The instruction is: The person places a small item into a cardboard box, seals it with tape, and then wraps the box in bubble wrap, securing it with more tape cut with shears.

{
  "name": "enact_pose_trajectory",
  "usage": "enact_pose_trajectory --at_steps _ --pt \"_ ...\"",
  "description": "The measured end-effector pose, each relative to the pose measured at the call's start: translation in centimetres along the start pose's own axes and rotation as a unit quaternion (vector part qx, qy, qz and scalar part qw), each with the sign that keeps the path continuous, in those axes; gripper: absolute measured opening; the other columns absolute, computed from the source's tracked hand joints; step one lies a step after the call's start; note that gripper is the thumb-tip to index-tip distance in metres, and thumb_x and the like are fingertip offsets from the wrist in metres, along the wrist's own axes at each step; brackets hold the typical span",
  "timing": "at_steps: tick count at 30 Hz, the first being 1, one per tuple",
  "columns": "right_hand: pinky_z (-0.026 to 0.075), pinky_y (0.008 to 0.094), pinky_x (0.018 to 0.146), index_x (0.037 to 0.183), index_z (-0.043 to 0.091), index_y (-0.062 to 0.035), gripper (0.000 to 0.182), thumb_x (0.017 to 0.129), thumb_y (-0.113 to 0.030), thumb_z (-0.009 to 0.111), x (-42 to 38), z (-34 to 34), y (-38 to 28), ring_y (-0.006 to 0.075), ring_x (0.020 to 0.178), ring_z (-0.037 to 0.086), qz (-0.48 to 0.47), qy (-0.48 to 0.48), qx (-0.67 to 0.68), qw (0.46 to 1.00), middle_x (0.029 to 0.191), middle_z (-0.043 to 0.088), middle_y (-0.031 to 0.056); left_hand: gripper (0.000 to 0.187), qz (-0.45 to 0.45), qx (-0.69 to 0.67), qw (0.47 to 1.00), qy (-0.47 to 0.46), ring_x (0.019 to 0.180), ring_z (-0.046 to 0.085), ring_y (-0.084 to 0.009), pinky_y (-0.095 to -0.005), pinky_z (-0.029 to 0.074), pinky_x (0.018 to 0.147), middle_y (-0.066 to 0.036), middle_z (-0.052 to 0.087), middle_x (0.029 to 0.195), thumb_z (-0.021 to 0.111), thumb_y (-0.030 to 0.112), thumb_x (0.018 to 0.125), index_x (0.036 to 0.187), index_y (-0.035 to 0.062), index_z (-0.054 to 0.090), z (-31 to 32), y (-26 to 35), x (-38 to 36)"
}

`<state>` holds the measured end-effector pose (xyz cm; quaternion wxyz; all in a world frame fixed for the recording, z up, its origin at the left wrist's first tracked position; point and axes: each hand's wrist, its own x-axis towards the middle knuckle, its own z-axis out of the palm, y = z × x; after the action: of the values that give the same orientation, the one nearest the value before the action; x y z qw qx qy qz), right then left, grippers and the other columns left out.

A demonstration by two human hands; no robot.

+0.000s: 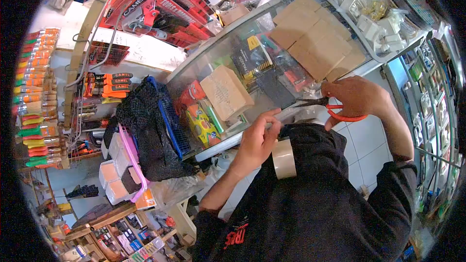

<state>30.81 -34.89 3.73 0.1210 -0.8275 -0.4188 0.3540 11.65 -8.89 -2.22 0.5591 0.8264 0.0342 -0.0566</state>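
Observation:
My right hand (358, 98) is closed round the red-orange handles of a pair of scissors (347, 112). Their dark blades point left, toward my left hand (258, 141), over the front edge of the glass counter. The fingers of that left hand are bent together, and a clear, shiny film (307, 115) shows between its fingertips and the scissors. I cannot tell whether the left fingers grip it. A wide roll of tan tape (284, 159) sits just below the left fingers, against my black shirt (310, 194).
On the glass counter (180, 73) lie flat brown cardboard (318, 39), a small carton (226, 92) and a yellow-green box (202, 125). A black plastic bag (148, 123) and a pink basket (137, 165) stand left. Red-carded tools (145, 14) hang behind; shelves (432, 102) flank the right.

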Motion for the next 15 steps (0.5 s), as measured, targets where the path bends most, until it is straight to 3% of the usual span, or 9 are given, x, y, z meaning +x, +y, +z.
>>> enact_pose_trajectory --at_steps 2,7,8,11,12,15 --pt "0.054 0.0483 0.090 0.122 0.060 -0.0083 0.087 0.067 -0.070 0.084 0.6 0.3 -0.1 0.0395 0.107 0.069 0.006 0.024 0.010 1.000 0.110 0.072 0.0185 0.036 -0.021 -0.037 0.998 0.053 0.061 0.062 -0.0150 -0.0310 0.051 0.062 -0.017 0.066 0.134 0.065 0.020 0.103 0.132 0.0027 0.053 1.1 0.1 -0.2" --pt "0.053 0.0489 0.091 0.127 0.058 -0.0083 0.070 0.081 -0.057 0.081 3.8 3.1 0.9 0.0412 0.108 0.067 -0.021 0.097 0.043 0.994 0.112 0.071 0.0198 0.093 0.040 0.007 0.999 -0.029 0.092 0.063 -0.0193 -0.0356 0.052 0.085 -0.018 0.048 0.150 0.080 0.030 0.091 0.159 0.0018 0.024 0.6 -0.8 -0.9" --pt "0.054 0.0506 0.088 0.133 0.056 -0.0076 0.066 0.086 -0.048 0.078 4.6 3.8 0.8 0.0427 0.105 0.068 -0.012 0.123 0.021 0.992 0.109 0.072 0.0214 0.104 0.068 0.029 0.996 -0.045 0.101 0.062 -0.0212 -0.0372 0.051 0.090 -0.019 0.043 0.155 0.084 0.032 0.088 0.162 0.0013 0.018 0.5 -1.0 -1.4" --pt "0.054 0.0523 0.084 0.135 0.053 -0.0047 0.069 0.086 -0.045 0.078 6.9 5.2 -0.9 0.0450 0.101 0.068 -0.002 0.189 0.038 0.981 0.105 0.071 0.0241 0.126 0.071 -0.024 0.993 -0.086 0.122 0.052 -0.0273 -0.0434 0.045 0.104 -0.019 0.023 0.164 0.090 0.037 0.079 0.164 0.0015 0.005 1.2 -2.6 -2.7" --pt "0.055 0.0541 0.081 0.129 0.053 0.0005 0.065 0.089 -0.046 0.075 8.7 6.4 -0.5 0.0480 0.094 0.068 -0.001 0.189 0.005 0.982 0.103 0.071 0.0256 0.132 0.088 -0.045 0.992 -0.076 0.128 0.048 -0.0293 -0.0465 0.045 0.106 -0.020 0.020 0.165 0.093 0.039 0.075 0.164 0.0026 0.003 2.1 -4.3 -3.3" --pt "0.055 0.0550 0.079 0.119 0.054 0.0032 0.056 0.090 -0.042 0.071 10.8 6.4 -3.2 0.0499 0.092 0.068 0.056 0.187 0.001 0.981 0.098 0.070 0.0283 0.135 0.001 -0.149 0.989 0.001 0.132 0.045 -0.0310 -0.0489 0.042 0.110 -0.022 0.020 0.164 0.095 0.042 0.072 0.164 0.0027 0.005 3.8 -4.1 -4.5"
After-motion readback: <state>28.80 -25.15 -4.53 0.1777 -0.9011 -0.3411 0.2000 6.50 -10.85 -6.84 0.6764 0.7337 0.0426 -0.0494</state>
